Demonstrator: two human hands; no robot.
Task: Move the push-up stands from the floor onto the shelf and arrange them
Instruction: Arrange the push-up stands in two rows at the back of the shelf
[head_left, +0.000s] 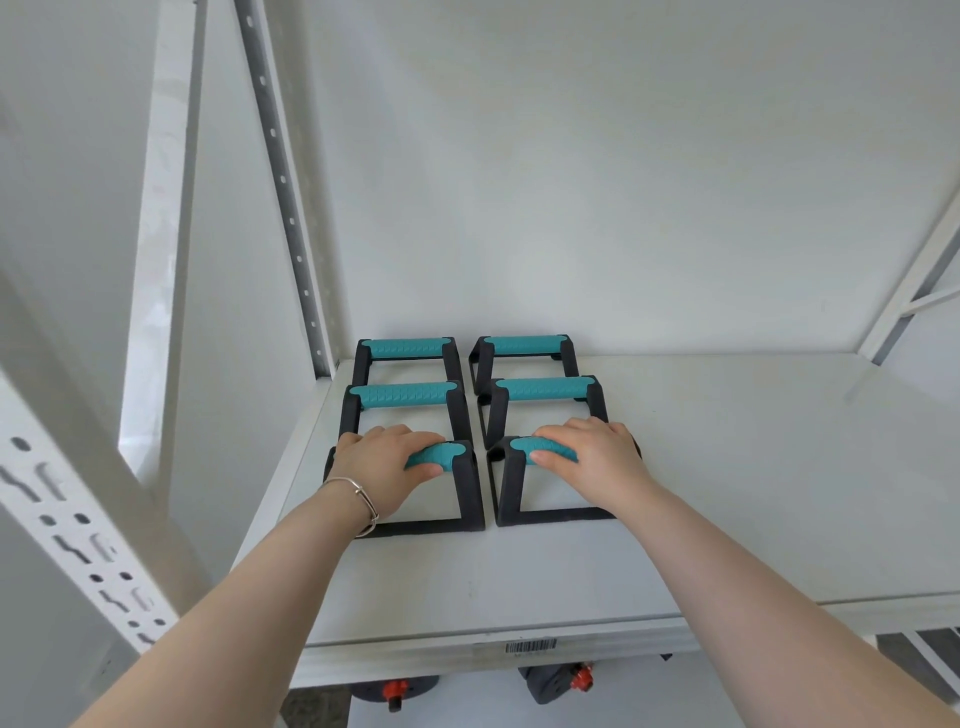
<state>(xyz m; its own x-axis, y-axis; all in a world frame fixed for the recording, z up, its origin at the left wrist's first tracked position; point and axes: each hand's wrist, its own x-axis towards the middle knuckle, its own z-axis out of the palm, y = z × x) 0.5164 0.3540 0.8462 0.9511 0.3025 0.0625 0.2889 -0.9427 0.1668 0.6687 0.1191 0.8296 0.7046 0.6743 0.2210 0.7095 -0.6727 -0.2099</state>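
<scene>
At 9 o'clock, white perforated shelf uprights (78, 535), slanting up the left edge

Left hand (387, 460) at roughly 7 o'clock of centre, silver bracelet (358, 499) on the wrist, fingers wrapped over the teal grip and thumb tucked under it: clamped on the near left push-up stand (457, 493), black frame flat on the white shelf (727, 493)

Behind it toward 12 o'clock, middle left stand (402, 397) and far left stand (407, 349), one after the other in a column, teal grips crosswise, the far one near the back wall

Narrow gap down the centre, between the two columns

Right hand (592, 454) at roughly 5 o'clock of centre, fingers curled over the teal grip, thumb under the front: closed around the near right push-up stand (511, 488), frame also resting on the shelf, just beside its left neighbour without touching

Behind it toward 12 o'clock, middle right stand (543, 389) and far right stand (522, 347), same orientation, in line with the left column: six stands in all, two columns of three, on the left half of the board

At 3 o'clock, bare shelf surface out to the right upright

At 6 o'clock, barcode label (530, 647) on the shelf's front edge; below it, dark grey items with orange-red knobs (395, 691), mostly hidden
</scene>
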